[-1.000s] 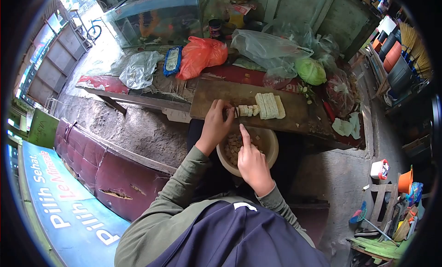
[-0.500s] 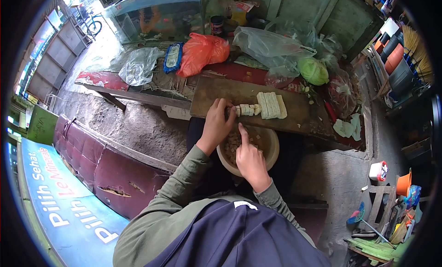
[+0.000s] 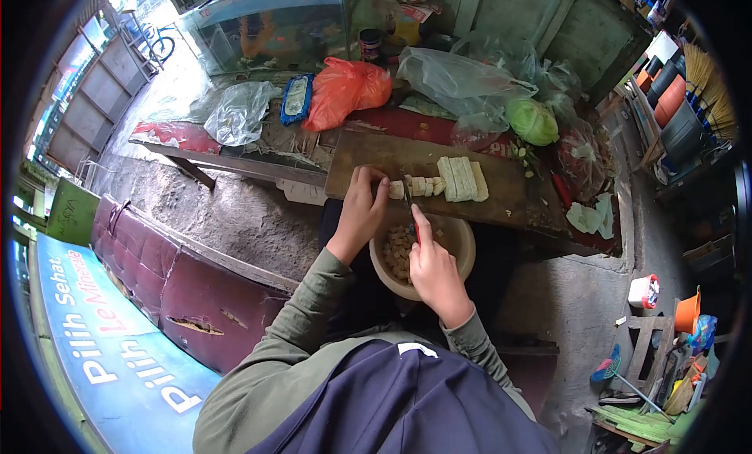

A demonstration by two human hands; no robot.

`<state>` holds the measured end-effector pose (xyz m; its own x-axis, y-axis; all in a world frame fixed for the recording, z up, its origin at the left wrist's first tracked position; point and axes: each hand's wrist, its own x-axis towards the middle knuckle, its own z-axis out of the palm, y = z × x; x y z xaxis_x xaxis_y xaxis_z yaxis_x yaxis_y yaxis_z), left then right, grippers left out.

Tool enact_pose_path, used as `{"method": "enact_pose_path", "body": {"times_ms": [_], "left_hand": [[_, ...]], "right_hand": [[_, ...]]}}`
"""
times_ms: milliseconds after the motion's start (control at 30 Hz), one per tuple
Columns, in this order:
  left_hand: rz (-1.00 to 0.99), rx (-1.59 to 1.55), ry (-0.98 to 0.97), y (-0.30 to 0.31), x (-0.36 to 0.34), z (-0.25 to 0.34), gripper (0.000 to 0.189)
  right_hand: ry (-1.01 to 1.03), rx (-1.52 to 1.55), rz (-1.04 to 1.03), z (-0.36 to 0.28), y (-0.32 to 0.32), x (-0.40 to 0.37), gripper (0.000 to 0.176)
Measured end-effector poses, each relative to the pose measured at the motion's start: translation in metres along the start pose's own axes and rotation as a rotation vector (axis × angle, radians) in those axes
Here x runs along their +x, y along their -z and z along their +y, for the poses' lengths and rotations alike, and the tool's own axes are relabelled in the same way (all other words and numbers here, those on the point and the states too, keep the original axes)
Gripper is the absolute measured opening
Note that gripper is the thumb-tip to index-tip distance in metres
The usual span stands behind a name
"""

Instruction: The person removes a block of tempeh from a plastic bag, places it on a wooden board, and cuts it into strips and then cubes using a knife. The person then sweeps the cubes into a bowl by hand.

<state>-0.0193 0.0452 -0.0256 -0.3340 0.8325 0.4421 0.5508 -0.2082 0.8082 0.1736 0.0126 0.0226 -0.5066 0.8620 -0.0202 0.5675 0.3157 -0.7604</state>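
Observation:
My right hand is wrapped round the red handle of a knife, its blade upright across a row of pale tempeh pieces. At the left end of that row, my left hand has its fingers curled against the end piece; the exact contact is partly hidden. Thicker tempeh strips lie side by side just to the right. All of it rests on a wooden cutting board. Below the board's near edge, a cream bowl holds many small tempeh cubes, partly covered by my right hand.
Behind the board lie a red plastic bag, a blue-edged packet, clear plastic bags and a green cabbage. A fish tank stands at the back. A torn maroon seat is at left.
My right hand has turned and shifted slightly right, and the knife blade now shows between the pieces. My left hand has drawn back a little left, showing more of the end piece.

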Motion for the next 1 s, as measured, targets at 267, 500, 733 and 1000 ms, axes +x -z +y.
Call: {"method": "enact_pose_path", "body": {"times_ms": [267, 500, 733, 1000], "left_hand": [[0.022, 0.094, -0.079, -0.006, -0.002, -0.004, 0.017], [0.039, 0.108, -0.099, -0.007, -0.002, -0.003, 0.016], [0.038, 0.126, -0.099, -0.007, -0.004, -0.003, 0.016], [0.039, 0.081, -0.026, -0.003, -0.001, -0.001, 0.015]], "right_hand": [[0.040, -0.112, 0.032, -0.011, -0.012, -0.008, 0.071], [-0.008, -0.167, -0.001, -0.009, -0.024, -0.005, 0.074], [-0.019, -0.183, -0.008, 0.005, -0.036, 0.001, 0.076], [-0.125, 0.148, -0.166, 0.014, -0.002, -0.011, 0.066]]}}
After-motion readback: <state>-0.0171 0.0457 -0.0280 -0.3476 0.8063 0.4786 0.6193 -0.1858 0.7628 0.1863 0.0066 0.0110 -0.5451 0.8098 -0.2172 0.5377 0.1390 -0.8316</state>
